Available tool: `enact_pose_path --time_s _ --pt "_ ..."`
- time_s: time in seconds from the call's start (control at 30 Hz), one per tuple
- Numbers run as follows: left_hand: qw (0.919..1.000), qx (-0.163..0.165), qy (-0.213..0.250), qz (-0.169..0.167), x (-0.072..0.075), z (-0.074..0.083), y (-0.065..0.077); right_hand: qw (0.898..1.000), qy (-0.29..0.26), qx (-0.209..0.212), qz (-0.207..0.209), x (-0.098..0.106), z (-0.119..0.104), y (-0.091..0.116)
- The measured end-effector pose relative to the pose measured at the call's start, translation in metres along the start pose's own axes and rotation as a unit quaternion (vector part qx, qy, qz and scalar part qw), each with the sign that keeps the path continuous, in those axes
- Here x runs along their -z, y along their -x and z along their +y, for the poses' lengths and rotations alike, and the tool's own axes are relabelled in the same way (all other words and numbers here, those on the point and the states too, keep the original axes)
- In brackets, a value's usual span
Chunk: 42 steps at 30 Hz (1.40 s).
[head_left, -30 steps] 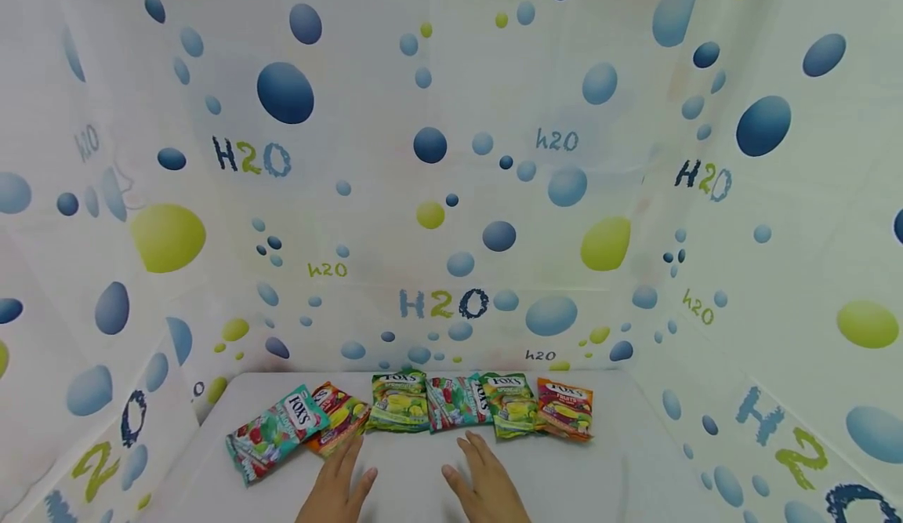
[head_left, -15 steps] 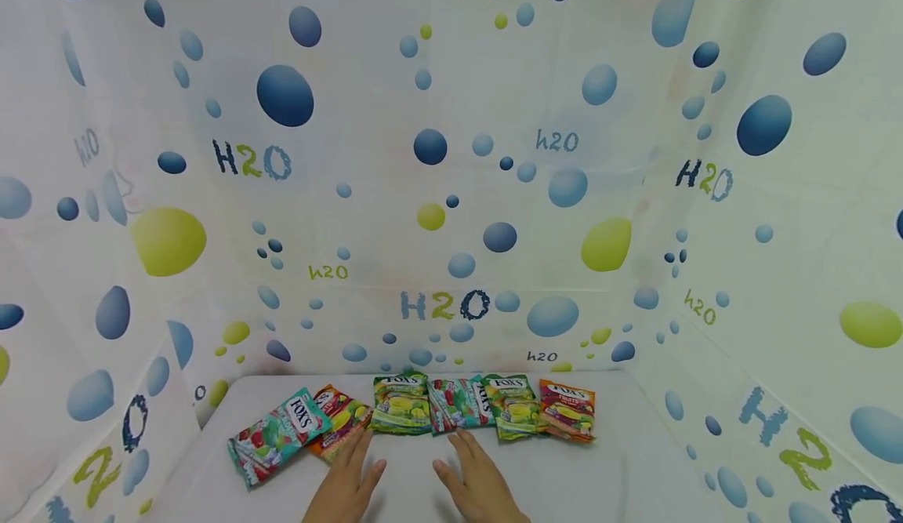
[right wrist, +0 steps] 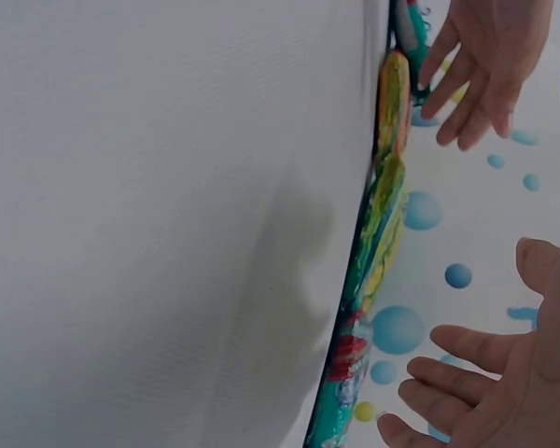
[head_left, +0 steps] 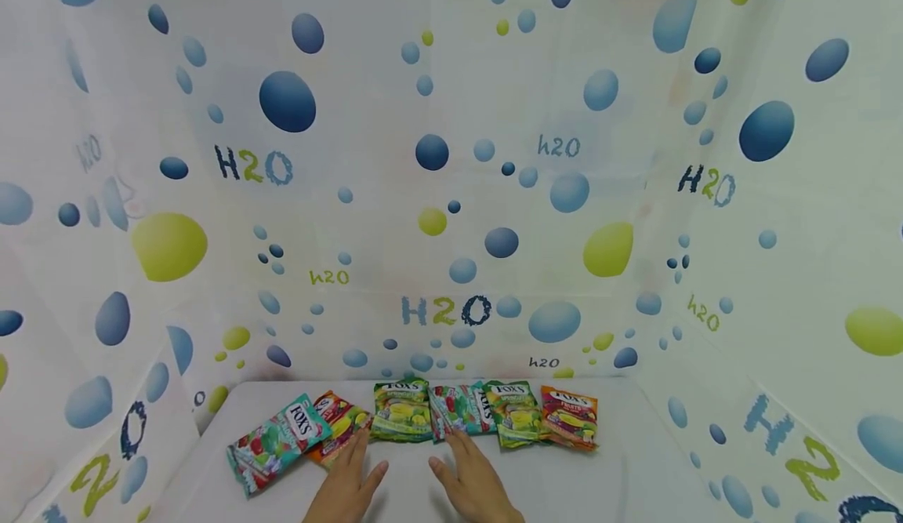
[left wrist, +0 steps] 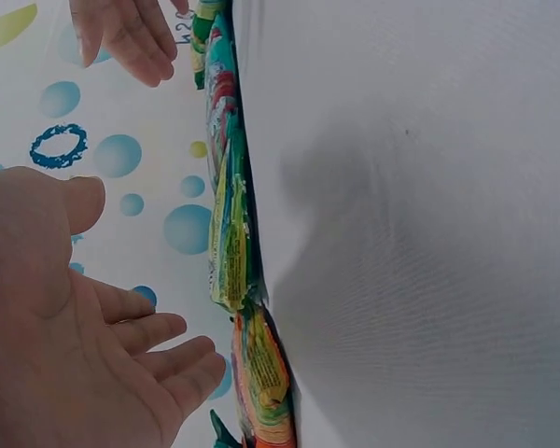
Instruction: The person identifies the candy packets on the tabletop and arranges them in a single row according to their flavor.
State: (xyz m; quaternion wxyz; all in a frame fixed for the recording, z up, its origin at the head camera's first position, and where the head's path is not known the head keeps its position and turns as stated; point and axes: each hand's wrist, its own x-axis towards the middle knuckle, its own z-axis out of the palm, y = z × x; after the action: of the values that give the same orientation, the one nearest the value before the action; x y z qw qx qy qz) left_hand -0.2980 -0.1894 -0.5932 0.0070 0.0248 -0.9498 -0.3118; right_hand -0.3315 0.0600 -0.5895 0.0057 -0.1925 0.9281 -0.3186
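Note:
Both bare hands hover over the near part of the white table, palms toward each other, fingers extended and holding nothing. The left hand [head_left: 347, 482] is nearest an orange FOX'S candy bag [head_left: 340, 426], its fingertips overlapping that bag in the head view. The right hand [head_left: 471, 477] has its fingertips by the lower edge of a teal FOX'S candy bag [head_left: 458, 412]. Between the two stands a green FOX'S bag [head_left: 400, 412]. In the left wrist view the left palm [left wrist: 84, 355] shows with spread fingers; the right wrist view shows the right hand [right wrist: 495, 373] likewise relaxed.
At the left, another teal bag [head_left: 278, 441] lies slanted against the orange one. Toward the right are a second green bag [head_left: 515, 415] and a red-orange bag [head_left: 569, 419]. A bubble-printed curtain [head_left: 367, 217] surrounds the white table [head_left: 564, 492] behind and at both sides.
The hands have drawn slightly closer together, the left shifting right and the right shifting left. The whole head view has dropped a little lower in frame. The bags stay in place.

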Motion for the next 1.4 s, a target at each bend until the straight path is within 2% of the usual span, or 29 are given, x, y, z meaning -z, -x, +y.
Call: enact_pose_path --time_s 0.17,0.4,0.67,0.87,1.17,1.4 --pt "1.0000 0.002 -0.005 0.001 -0.003 -0.005 -0.002 1.000 -0.007 -0.004 -0.003 -0.005 -0.003 -0.004" --pt "1.0000 0.002 0.000 0.006 0.000 -0.006 -0.009 0.999 0.019 0.045 0.012 -0.004 -0.006 -0.013" --pt "0.9995 -0.019 -0.019 0.019 0.005 -0.014 -0.016 0.998 0.030 0.061 0.012 -0.007 -0.006 -0.022" --pt "0.9991 -0.032 -0.015 0.022 0.006 -0.015 -0.018 0.996 0.042 0.074 0.031 -0.011 -0.005 -0.030" --pt "0.9993 -0.031 -0.011 0.016 0.007 -0.013 -0.023 0.996 0.055 0.065 0.034 -0.017 -0.004 -0.038" --pt "0.9981 -0.053 -0.009 0.029 0.001 -0.015 -0.023 0.997 0.058 0.047 0.017 -0.019 -0.008 -0.041"
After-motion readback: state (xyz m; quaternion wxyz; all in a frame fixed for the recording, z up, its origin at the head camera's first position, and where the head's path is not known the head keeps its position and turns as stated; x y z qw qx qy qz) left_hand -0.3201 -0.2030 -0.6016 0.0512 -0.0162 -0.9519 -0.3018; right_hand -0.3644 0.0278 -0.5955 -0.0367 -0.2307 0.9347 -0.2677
